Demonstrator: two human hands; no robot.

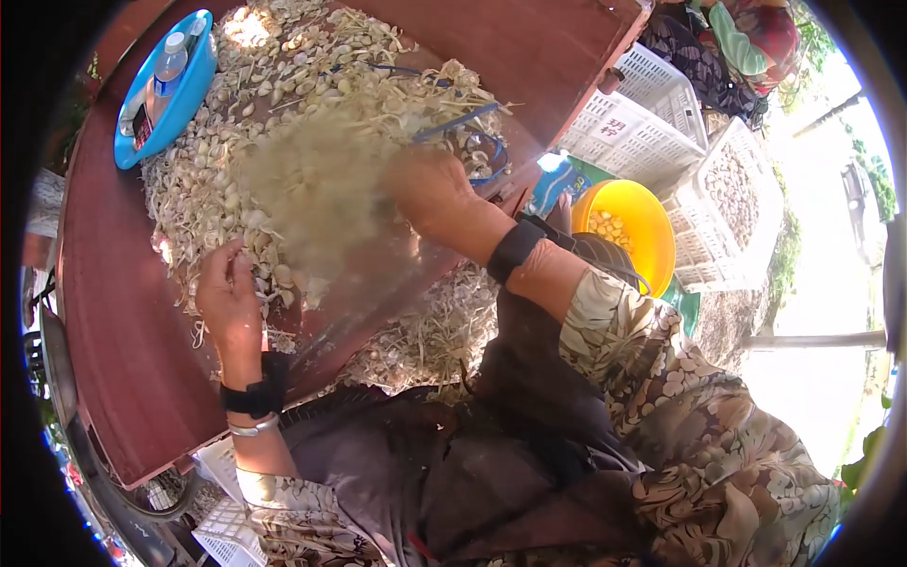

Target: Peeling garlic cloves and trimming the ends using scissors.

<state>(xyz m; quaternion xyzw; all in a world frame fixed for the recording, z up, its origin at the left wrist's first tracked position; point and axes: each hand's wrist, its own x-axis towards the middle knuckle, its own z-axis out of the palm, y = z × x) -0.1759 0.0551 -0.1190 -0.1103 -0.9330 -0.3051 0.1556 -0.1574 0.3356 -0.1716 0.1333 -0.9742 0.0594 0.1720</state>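
Garlic cloves and dry husks [212, 177] lie in a wide heap on a reddish-brown wooden table [120, 298]. My left hand [232, 305] rests at the near edge of the heap, its fingers bent close to some cloves; whether it holds one cannot be told. My right hand [425, 188] is over the right part of the heap, blurred by motion. Beside its fingers is a large blurred bunch of pale husks or stalks [319, 184]; the blur hides whether the fingers grip it. Blue straps [460, 122] lie among the husks beyond my right hand.
A blue basin [205, 71] with a plastic bottle [170, 67] stands at the back left. Right of the table are a yellow bucket [662, 227] with peeled cloves and white plastic crates [638, 135], one filled with garlic. Husks [425, 333] lie below the near edge. Another person [765, 42] is at upper right.
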